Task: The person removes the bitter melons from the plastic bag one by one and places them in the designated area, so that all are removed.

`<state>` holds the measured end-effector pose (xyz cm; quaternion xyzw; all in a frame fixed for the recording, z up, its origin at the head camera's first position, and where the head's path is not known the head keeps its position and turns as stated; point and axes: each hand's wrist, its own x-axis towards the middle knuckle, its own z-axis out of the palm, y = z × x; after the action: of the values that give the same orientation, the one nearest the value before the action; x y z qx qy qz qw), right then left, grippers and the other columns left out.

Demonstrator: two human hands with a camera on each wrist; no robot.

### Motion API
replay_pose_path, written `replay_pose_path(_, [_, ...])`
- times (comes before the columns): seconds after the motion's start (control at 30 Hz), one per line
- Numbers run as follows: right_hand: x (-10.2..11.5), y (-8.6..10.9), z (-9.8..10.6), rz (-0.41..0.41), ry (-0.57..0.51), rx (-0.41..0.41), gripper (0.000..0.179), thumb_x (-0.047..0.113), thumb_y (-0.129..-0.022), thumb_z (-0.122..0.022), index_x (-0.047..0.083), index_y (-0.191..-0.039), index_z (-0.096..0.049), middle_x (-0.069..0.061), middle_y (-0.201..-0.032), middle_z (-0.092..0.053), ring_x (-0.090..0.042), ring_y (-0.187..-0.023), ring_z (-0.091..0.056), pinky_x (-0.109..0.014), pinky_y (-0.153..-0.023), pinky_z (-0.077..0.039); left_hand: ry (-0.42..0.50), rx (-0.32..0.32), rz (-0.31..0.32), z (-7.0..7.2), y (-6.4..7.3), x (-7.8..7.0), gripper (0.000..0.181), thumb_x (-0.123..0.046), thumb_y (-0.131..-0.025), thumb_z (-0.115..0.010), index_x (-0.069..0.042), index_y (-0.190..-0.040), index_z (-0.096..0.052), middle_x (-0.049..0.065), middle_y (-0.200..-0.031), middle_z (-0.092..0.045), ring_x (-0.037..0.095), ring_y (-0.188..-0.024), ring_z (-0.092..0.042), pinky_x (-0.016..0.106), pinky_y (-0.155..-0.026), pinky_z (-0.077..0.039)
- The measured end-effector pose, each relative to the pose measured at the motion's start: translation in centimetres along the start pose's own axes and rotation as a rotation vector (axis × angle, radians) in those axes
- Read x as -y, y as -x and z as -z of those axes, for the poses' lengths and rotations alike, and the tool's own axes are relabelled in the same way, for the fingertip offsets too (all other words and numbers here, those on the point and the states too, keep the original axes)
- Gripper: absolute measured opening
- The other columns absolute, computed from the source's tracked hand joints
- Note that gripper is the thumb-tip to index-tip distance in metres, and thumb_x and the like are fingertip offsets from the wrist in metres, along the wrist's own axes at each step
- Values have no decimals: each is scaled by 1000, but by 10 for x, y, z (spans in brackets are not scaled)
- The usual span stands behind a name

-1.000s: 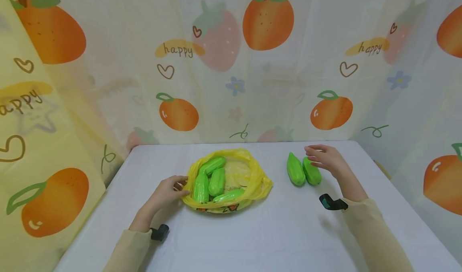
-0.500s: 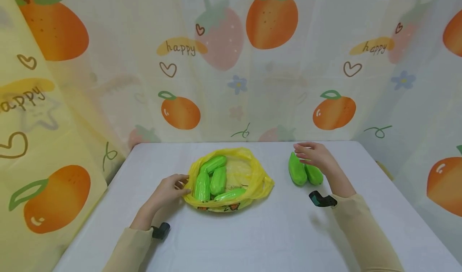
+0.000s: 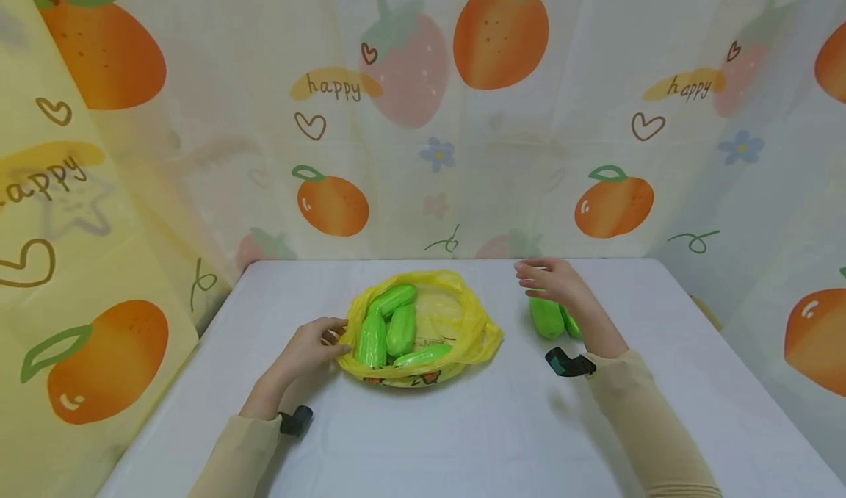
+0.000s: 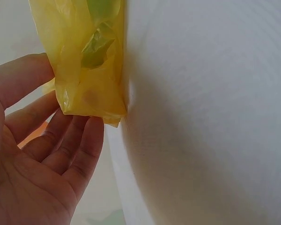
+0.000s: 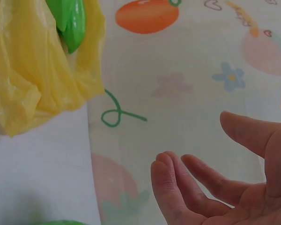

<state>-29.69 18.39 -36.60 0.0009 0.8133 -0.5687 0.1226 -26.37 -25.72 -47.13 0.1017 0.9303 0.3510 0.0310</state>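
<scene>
A yellow plastic bag (image 3: pixel 485 336) lies with its mouth spread wide, left of the table's middle. Several oblong, glossy light-green vegetables (image 3: pixel 400 330) are inside; their exact kind is unclear. My left hand (image 3: pixel 307 351) touches the bag's left rim, fingers loosely bent. In the left wrist view its fingertips meet the bag (image 4: pixel 79 89) and are partly hidden by it. Above two more such vegetables (image 3: pixel 546 320) right of the bag hovers my right hand (image 3: pixel 555 281), covering parts of them. Fingers and thumb of the right hand (image 5: pixel 215 187) are apart, holding nothing.
A white cloth covers the table (image 3: pixel 423 439). Right behind its far edge hangs a fruit-printed curtain (image 3: pixel 423 189), which also closes off both sides. Each wrist carries a small black device (image 3: pixel 570 363).
My right hand has drifted left over the two loose vegetables, covering more of them. My left hand and the bag keep their place; the head view has shifted slightly.
</scene>
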Motion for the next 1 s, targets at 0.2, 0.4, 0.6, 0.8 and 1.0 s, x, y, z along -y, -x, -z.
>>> replay_pose_path(0.2, [2,-4,-13,3,19,13,60,34,-96,-54,-4,-140,-38,-27,-136,-49,-34,-121,-53,-38,-96,-47,0,0,3,0,0,0,51,-20,-81,-75,-4,-126,-59,8,-111,-64,19,-92,-59,31,-75,-49])
replay_pose_path(0.4, [3,-7,-28,-4,-6,20,54,31,-95,-58,-1,-136,-44,-24,-134,-52,-35,-120,-54,-38,-94,-48,2,-1,4,1,2,-1,51,-21,-81,-75,-5,-126,-59,8,-111,-64,19,-92,-59,32,-75,-48])
replay_pose_path(0.6, [7,-8,-44,2,-6,35,52,30,-94,-58,-2,-134,-46,-24,-131,-54,-34,-116,-57,-38,-93,-49,11,4,-1,0,1,-1,51,-21,-81,-75,-4,-126,-59,7,-111,-64,19,-93,-59,32,-75,-48])
replay_pose_path(0.8, [9,-8,-63,15,13,77,49,29,-94,-59,-1,-132,-50,-23,-129,-56,-35,-116,-57,-36,-91,-51,5,0,-1,0,1,-1,51,-21,-81,-75,-5,-126,-59,7,-111,-64,19,-92,-59,32,-75,-48])
replay_pose_path(1.0, [10,-5,-81,40,15,130,45,25,-94,-59,-1,-129,-52,-26,-127,-56,-37,-114,-58,-37,-90,-52,3,-3,1,1,2,-1,51,-21,-81,-75,-4,-126,-59,8,-110,-65,20,-92,-59,32,-76,-49])
